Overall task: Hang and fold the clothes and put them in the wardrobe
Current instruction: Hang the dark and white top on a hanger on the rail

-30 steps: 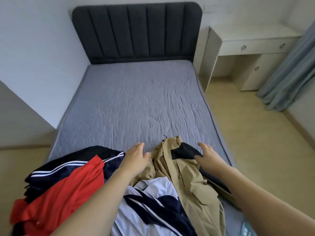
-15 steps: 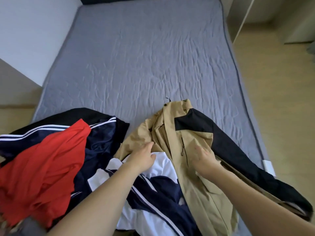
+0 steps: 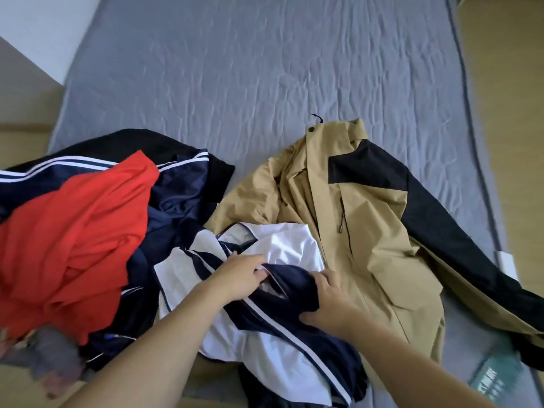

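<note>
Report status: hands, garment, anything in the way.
Both hands on white-and-navy jacket: left hand pinching, right hand gripping navy fold. It overlaps tan jacket; red garment alongside.

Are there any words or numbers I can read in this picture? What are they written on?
No text here can be read for sure.
Teal packet at the bed's near right corner: pale letters, too blurred and tilted to read.
White tag by the black sleeve on the mattress edge: no writing visible.
Tan and black jacket, red garment, white and navy jacket: only stripes, no words or logos visible.
</note>
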A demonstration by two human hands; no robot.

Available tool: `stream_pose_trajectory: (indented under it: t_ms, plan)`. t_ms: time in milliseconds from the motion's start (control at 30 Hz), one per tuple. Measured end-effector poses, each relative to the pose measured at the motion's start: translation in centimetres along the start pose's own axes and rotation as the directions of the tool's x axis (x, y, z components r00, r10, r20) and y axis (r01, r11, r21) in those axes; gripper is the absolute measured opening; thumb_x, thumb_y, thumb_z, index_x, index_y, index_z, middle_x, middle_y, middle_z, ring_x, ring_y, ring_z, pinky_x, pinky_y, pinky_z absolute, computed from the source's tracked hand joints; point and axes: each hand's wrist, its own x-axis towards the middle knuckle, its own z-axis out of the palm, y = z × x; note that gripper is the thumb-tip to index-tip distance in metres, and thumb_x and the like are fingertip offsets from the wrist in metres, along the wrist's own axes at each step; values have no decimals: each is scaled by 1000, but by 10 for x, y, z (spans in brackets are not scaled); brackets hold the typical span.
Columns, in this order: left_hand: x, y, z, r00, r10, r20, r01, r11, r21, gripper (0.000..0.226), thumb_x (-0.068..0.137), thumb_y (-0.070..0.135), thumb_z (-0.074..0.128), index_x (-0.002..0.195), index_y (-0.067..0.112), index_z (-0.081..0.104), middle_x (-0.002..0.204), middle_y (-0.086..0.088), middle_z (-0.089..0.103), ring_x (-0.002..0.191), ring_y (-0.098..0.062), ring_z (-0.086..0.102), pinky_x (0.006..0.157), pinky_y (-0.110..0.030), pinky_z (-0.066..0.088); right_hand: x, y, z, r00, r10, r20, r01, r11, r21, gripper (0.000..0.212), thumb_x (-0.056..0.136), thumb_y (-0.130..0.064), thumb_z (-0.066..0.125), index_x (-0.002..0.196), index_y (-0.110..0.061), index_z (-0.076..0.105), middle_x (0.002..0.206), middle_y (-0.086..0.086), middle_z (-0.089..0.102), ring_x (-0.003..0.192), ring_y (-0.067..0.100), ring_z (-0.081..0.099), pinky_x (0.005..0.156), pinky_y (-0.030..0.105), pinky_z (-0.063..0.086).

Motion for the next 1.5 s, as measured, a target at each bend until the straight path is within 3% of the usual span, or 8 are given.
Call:
stream_pose_trajectory:
  t_ms: [167, 367, 667, 767, 933, 1067, 1267, 1500]
  plan:
    - [-47, 14, -46, 873, -142, -466, -176, 800, -573, 18, 90, 38, 42, 91, 39, 60, 81, 19, 65, 77, 2, 59, 71, -27, 44, -17, -21, 3, 995, -41, -87, 36, 998, -57, 87, 67, -61, 68, 139, -40, 24, 140, -8, 25, 127, 20, 32, 106, 35, 33]
    - [-149, 71, -129, 752, -64, -656, -477, 633, -610, 20, 85, 29, 46, 66, 28, 49, 57, 16, 43, 57, 0, 37, 57, -17, 31, -57, -116, -43, 981, -133, -142, 159, 968, 192, 25, 86, -38, 58, 111, -31, 55, 107, -11, 58, 95, 13, 58, 88, 35, 48]
    - [-398, 120, -269, 571, -219, -792, -633, 497, -594, 34, 82, 33, 53, 87, -1, 55, 84, -4, 48, 82, -14, 46, 78, -35, 38, -217, -275, -107, 889, -448, 89, 391, 847, 359, 85, 61, -12, 60, 140, -32, 35, 122, 6, 58, 110, 22, 59, 93, 42, 51]
    - [-473, 133, -297, 469, -374, -800, -664, 447, -599, 28, 82, 33, 53, 90, 7, 59, 84, -9, 54, 80, -20, 52, 77, -39, 44, -272, -329, -117, 773, -626, 99, 575, 758, 308, 101, 69, -20, 73, 145, -50, 14, 138, -20, 37, 123, 1, 42, 90, 25, 45]
    - [-578, 128, -331, 507, -591, -627, -732, 88, -675, 12, 95, 13, 54, 96, 11, 66, 81, -6, 70, 68, -20, 68, 53, -29, 57, -349, -405, -103, 486, -640, -595, 858, 478, 187, 55, 86, -21, 54, 135, -33, 33, 130, -19, 27, 119, 0, 40, 94, 32, 42]
    - [-643, 118, -346, 479, -639, -602, -790, -16, -612, 19, 98, 3, 43, 86, 9, 57, 83, -9, 60, 70, -21, 60, 56, -31, 53, -400, -447, -76, 269, -788, -553, 956, 289, 52, 37, 85, -49, 53, 116, -35, 39, 113, -24, 37, 107, 4, 47, 88, 33, 47]
    - [-716, 60, -360, 373, -739, -561, -911, -176, -374, 23, 94, -6, 36, 78, 3, 49, 56, -9, 53, 33, -16, 51, 41, -30, 54, -417, -538, -28, 538, -793, -286, 829, 560, 9, 27, 87, -35, 57, 106, -18, 48, 95, -3, 59, 87, 17, 59, 71, 34, 52]
    - [-794, -102, -348, 272, -661, -699, -892, 98, -441, 55, 95, 0, 48, 134, 37, 36, 114, -4, 63, 97, -25, 66, 80, -41, 55, -441, -700, 25, 693, -720, -43, 620, 564, 545, 25, 90, -26, 60, 107, -9, 67, 92, 10, 72, 88, 30, 67, 80, 37, 54]
